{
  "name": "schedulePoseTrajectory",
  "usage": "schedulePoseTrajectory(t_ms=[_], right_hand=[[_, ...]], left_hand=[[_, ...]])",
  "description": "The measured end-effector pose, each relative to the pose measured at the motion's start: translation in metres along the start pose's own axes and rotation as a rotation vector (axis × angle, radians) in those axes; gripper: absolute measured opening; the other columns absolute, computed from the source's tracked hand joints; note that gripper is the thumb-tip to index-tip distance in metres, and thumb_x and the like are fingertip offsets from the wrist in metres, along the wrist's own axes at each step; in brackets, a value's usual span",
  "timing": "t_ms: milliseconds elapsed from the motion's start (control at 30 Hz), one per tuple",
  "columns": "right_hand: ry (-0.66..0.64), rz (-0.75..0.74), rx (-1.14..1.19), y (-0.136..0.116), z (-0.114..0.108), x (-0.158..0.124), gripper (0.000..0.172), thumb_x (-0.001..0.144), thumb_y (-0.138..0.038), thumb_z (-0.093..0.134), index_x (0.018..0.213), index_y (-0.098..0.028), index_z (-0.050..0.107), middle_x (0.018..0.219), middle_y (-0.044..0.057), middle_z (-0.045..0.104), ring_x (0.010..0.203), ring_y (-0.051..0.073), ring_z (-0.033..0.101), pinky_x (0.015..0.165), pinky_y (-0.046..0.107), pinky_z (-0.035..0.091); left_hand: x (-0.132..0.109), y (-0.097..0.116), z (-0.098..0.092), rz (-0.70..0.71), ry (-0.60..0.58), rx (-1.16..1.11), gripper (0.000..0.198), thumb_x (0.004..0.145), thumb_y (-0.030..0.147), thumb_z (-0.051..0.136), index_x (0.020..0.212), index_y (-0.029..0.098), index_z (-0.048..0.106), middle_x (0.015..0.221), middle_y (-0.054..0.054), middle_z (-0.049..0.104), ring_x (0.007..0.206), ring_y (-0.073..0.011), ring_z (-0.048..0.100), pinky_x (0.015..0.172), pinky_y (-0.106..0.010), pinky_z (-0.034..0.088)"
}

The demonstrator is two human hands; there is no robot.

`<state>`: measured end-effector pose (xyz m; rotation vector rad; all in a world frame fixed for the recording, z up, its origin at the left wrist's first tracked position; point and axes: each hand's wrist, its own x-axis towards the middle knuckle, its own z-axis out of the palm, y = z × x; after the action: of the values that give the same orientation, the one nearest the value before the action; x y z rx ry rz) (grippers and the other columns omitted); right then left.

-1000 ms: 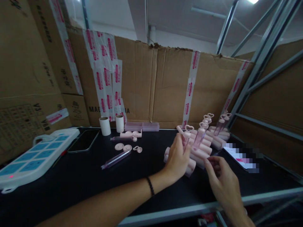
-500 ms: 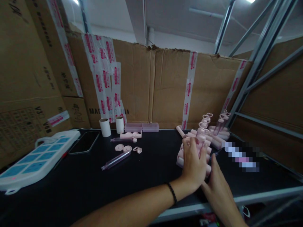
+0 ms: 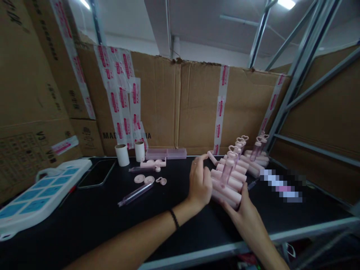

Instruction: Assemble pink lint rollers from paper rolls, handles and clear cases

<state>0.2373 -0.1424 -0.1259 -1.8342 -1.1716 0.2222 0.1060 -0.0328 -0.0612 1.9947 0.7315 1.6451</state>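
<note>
Several pink cylinders point(image 3: 234, 182) lie stacked side by side on the right of the black table. Clear pink tubes with heart-shaped tops point(image 3: 227, 170) stand among them. My right hand point(image 3: 246, 208) rests against the near right end of the stack, thumb and fingers spread around the nearest cylinder. At the stack's left side is my left hand point(image 3: 200, 182), its fingers curled and the index finger reaching toward a thin pink piece point(image 3: 212, 157); whether it holds anything is hidden.
On the left lie a white power strip point(image 3: 45, 195) and a phone point(image 3: 97, 173). Two white rolls point(image 3: 122, 155), pink trays point(image 3: 176, 153), pink discs point(image 3: 140, 178) and a clear tube point(image 3: 135, 194) sit mid-table. Cardboard walls point(image 3: 199, 108) stand behind.
My left hand has moved left, off the top of the stack, uncovering the cylinders and an upright tube. My right hand has shifted slightly left against the stack's near end.
</note>
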Motion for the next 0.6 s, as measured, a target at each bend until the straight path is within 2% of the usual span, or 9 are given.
schedulePoseTrajectory(t_ms=[33,67,100,133,233,367,467,600], right_hand=[[-0.002,0.009,0.006,0.000,0.000,0.001,0.117,0.082,-0.069,0.062,0.165,-0.010,0.005,0.157,0.024,0.046,0.141,0.041,0.051,0.108,0.051,0.048],[-0.002,0.016,0.018,0.000,-0.001,0.002,0.120,0.080,-0.071,0.064,0.165,-0.010,0.005,0.158,0.023,0.044,0.144,0.041,0.048,0.111,0.052,0.046],[0.000,0.019,0.039,0.000,-0.001,0.002,0.123,0.078,-0.072,0.065,0.165,-0.009,0.006,0.159,0.023,0.043,0.146,0.041,0.045,0.113,0.052,0.043],[0.000,0.017,0.066,0.001,-0.002,0.002,0.125,0.076,-0.073,0.066,0.165,-0.009,0.006,0.161,0.022,0.041,0.147,0.040,0.043,0.116,0.052,0.041],[0.001,0.025,0.171,0.006,-0.004,0.000,0.121,0.078,-0.071,0.067,0.165,-0.011,0.009,0.166,0.018,0.032,0.152,0.038,0.035,0.122,0.051,0.033],[0.028,0.044,0.366,0.022,-0.004,-0.005,0.104,0.086,-0.068,0.062,0.166,-0.021,0.014,0.172,0.009,0.019,0.156,0.032,0.027,0.127,0.048,0.025],[0.049,0.056,0.477,0.033,-0.005,-0.006,0.104,0.084,-0.066,0.067,0.165,-0.026,0.016,0.172,0.006,0.017,0.156,0.032,0.026,0.127,0.048,0.025],[0.039,0.041,0.470,0.037,-0.008,-0.007,0.113,0.079,-0.061,0.076,0.166,-0.025,0.014,0.173,0.007,0.016,0.158,0.032,0.022,0.128,0.049,0.018]], left_hand=[[0.014,-0.011,-0.003,0.000,0.008,0.088,0.043,0.091,0.004,0.036,0.127,0.018,0.056,0.129,-0.011,0.064,0.127,-0.0221,0.057,0.113,-0.041,0.043],[0.030,-0.024,-0.006,0.008,-0.040,0.198,0.047,0.087,0.000,0.035,0.125,0.016,0.058,0.127,-0.012,0.064,0.126,-0.0219,0.058,0.113,-0.040,0.043],[0.046,-0.038,-0.006,0.031,-0.149,0.320,0.050,0.084,-0.003,0.034,0.124,0.015,0.060,0.128,-0.014,0.064,0.126,-0.0218,0.058,0.113,-0.040,0.044],[0.063,-0.052,-0.005,0.084,-0.326,0.438,0.055,0.082,-0.005,0.032,0.126,0.014,0.060,0.129,-0.014,0.064,0.126,-0.0211,0.058,0.112,-0.039,0.045],[0.103,-0.092,0.004,0.189,-0.585,0.474,0.064,0.076,-0.009,0.038,0.127,0.018,0.065,0.135,-0.010,0.065,0.127,-0.0172,0.060,0.111,-0.032,0.045],[0.126,-0.124,0.028,0.320,-0.866,0.525,0.079,0.068,-0.010,0.050,0.136,0.027,0.062,0.150,-0.005,0.057,0.132,-0.0167,0.058,0.112,-0.029,0.043],[0.131,-0.131,0.047,0.379,-0.966,0.572,0.082,0.067,-0.008,0.056,0.139,0.030,0.060,0.146,-0.004,0.062,0.121,-0.0179,0.065,0.104,-0.028,0.049],[0.133,-0.128,0.061,0.446,-0.972,0.632,0.059,0.073,0.000,0.064,0.125,0.027,0.068,0.128,-0.006,0.071,0.112,-0.0197,0.068,0.096,-0.028,0.052]])
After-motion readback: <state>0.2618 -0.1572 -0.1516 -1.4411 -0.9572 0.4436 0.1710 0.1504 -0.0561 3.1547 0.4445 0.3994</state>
